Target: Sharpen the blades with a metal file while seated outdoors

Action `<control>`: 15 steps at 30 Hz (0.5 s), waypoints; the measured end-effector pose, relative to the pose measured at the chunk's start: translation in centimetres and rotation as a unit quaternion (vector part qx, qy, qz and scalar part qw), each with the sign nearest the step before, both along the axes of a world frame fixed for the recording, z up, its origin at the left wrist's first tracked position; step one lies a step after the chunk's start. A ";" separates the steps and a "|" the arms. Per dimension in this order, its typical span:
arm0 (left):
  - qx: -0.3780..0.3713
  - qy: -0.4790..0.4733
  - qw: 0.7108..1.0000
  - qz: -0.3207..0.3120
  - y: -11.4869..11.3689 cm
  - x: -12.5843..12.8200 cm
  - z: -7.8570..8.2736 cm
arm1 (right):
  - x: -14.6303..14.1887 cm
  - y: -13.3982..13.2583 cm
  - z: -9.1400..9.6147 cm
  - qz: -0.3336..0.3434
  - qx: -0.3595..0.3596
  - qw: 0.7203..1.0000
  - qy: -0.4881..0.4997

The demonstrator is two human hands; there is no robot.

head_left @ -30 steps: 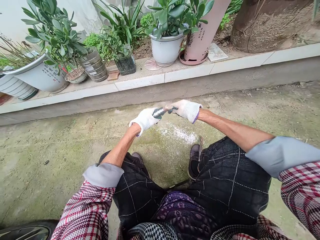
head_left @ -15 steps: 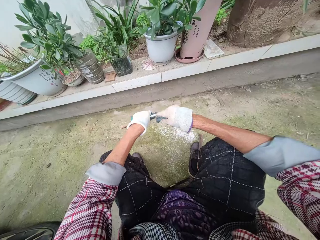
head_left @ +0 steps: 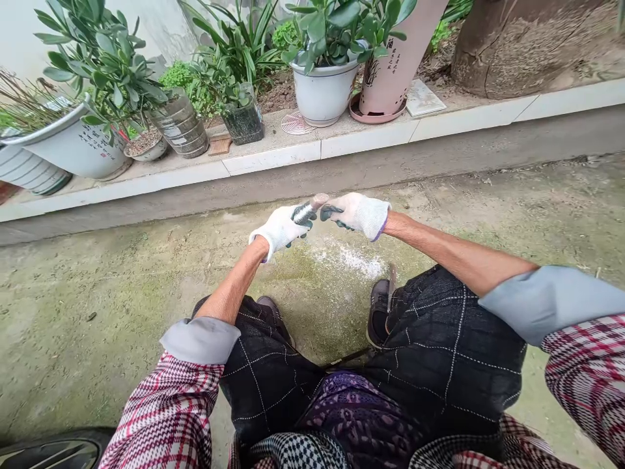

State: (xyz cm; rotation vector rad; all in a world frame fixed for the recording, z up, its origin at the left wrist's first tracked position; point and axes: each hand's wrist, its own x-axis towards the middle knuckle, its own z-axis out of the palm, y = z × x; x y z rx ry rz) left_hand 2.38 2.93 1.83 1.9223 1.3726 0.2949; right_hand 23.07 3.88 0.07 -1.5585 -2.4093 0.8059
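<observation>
My left hand (head_left: 286, 227), in a white glove with a dark green coated palm, is closed around a short rod (head_left: 306, 212). The rod has a silvery, ridged middle and a blunt brownish end, which points up and to the right. Just right of that end is my right hand (head_left: 359, 212) in a matching glove. Its fingers are curled together at the rod's tip; whether they hold something small is hidden. White powdery bits (head_left: 356, 260) lie scattered on the ground below my hands.
A low tiled ledge (head_left: 273, 158) crosses ahead, bearing several potted plants, among them a white pot (head_left: 325, 94) and a tall pink pot (head_left: 390, 78). A flat brown strip (head_left: 392, 286) stands beside my right shoe (head_left: 378, 309). A black wheel-like rim (head_left: 53, 449) shows at lower left.
My left hand has turned, so the rod's brownish end now points up and right and shows. My right hand has moved slightly up and right, off the silvery part to the tip.
</observation>
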 end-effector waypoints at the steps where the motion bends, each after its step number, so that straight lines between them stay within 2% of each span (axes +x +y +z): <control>1: -0.012 -0.029 0.999 0.015 0.0 0.0 0.1 | -0.2 -0.3 0.0 0.015 0.000 1.000 -0.001; 4: -0.023 -0.066 0.996 0.054 0.2 0.0 0.0 | -1.0 -1.3 0.0 0.058 0.006 0.998 -0.031; 7: -0.020 -0.031 0.995 0.090 0.9 0.0 -0.8 | -1.9 -2.6 0.3 0.093 0.013 0.994 -0.058; 11: 0.035 0.117 0.988 0.089 1.9 -0.2 -1.8 | -2.8 -4.2 1.4 0.123 0.025 0.988 -0.091; 15: 0.104 0.275 0.955 0.034 2.5 -0.2 -2.1 | -3.2 -3.9 2.9 0.123 0.050 0.983 -0.131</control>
